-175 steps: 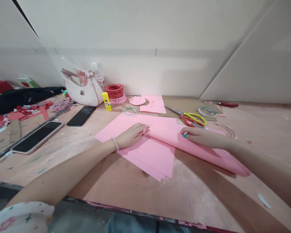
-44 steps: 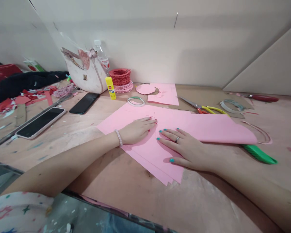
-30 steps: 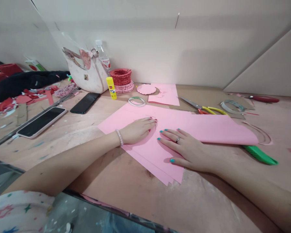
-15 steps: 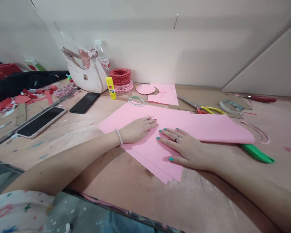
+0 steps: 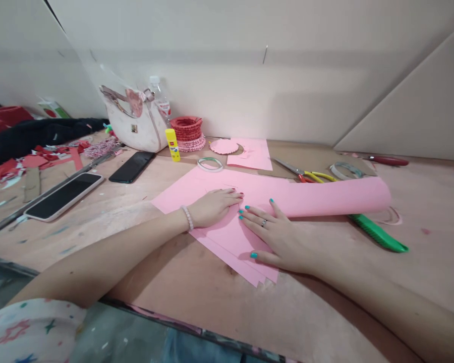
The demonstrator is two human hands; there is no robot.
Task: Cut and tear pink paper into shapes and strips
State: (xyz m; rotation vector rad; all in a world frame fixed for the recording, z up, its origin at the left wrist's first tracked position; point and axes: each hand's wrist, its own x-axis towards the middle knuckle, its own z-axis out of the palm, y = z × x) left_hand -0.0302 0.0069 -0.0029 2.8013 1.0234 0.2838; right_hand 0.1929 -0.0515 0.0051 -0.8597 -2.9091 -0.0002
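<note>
Several overlapping sheets of pink paper (image 5: 181, 194) lie on the table under both of my hands. My left hand (image 5: 215, 207), with a beaded bracelet at the wrist, rests flat on the paper with its fingers stretched out. Just to its right my right hand (image 5: 276, 234), wearing a ring, also presses flat, its fingers spread and thumb apart. Neither hand grips anything. A long part of the pink paper reaches off to the right, its far end curved up from the table. Beneath that end pokes out a green-handled tool (image 5: 378, 234).
Behind the paper stand a yellow glue stick (image 5: 172, 145), a roll of tape (image 5: 210, 164), stacked red rings (image 5: 186, 130) and scissors (image 5: 306, 175). Two phones (image 5: 131, 167) and a white handbag (image 5: 138, 128) are at left, with red scraps (image 5: 38, 160) beyond. A red-handled tool (image 5: 388, 160) lies back right.
My right hand has slid a little left and toward me across the paper, close to my left hand. The right end of the pink paper now curls up more. The view has shifted slightly.
</note>
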